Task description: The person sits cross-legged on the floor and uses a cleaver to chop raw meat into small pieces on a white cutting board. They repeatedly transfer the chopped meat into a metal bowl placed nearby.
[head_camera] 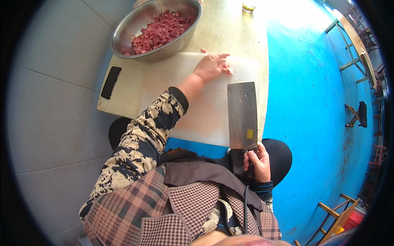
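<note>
My right hand (259, 161) grips the dark handle of a broad cleaver (242, 113), its wide blade lying flat to the view over the right edge of the white cutting board (197, 123). Stretched over the far part of the board, my left hand (211, 66) is blurred, with its fingers beside small scraps of raw meat (228, 69); whether it holds any cannot be told. A large steel bowl (120, 40) of chopped red meat (161, 32) stands at the board's far left corner.
A dark flat object (111, 83) lies on the table (123, 101) left of the board. A glass jar (248, 6) stands at the far end, and a meat scrap (203, 50) lies beyond the board. Wooden furniture (354, 40) stands on the blue floor at right.
</note>
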Tool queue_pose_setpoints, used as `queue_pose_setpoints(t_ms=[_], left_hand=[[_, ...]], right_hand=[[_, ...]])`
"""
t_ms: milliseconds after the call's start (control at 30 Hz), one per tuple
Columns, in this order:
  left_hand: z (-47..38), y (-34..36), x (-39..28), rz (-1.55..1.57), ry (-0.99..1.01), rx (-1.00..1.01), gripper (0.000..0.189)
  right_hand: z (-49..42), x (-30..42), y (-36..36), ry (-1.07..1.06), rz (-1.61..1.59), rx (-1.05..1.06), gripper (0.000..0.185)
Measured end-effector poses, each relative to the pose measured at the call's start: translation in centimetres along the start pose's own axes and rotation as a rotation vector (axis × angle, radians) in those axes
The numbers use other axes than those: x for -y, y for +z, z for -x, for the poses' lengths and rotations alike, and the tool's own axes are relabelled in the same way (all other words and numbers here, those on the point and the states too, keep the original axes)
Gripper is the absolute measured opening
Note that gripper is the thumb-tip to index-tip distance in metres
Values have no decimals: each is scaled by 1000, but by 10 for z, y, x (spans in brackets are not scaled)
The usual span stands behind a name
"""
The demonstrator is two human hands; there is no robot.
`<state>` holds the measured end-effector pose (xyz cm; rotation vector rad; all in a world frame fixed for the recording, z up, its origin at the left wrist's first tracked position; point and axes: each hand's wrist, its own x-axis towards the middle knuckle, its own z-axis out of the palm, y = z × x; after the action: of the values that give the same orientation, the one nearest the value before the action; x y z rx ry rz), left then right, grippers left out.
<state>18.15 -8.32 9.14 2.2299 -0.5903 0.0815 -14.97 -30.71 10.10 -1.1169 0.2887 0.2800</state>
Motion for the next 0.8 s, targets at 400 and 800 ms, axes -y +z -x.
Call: queue_pose_setpoints(t_ms=[400,800], left_hand=[[-84,-25,27,-664,-532,150,23],[-28,-44,-4,-11,-192,12,20]], right_hand=[[6,9,9,-21,-9,16,25],[3,5,3,-30,50,6,24]])
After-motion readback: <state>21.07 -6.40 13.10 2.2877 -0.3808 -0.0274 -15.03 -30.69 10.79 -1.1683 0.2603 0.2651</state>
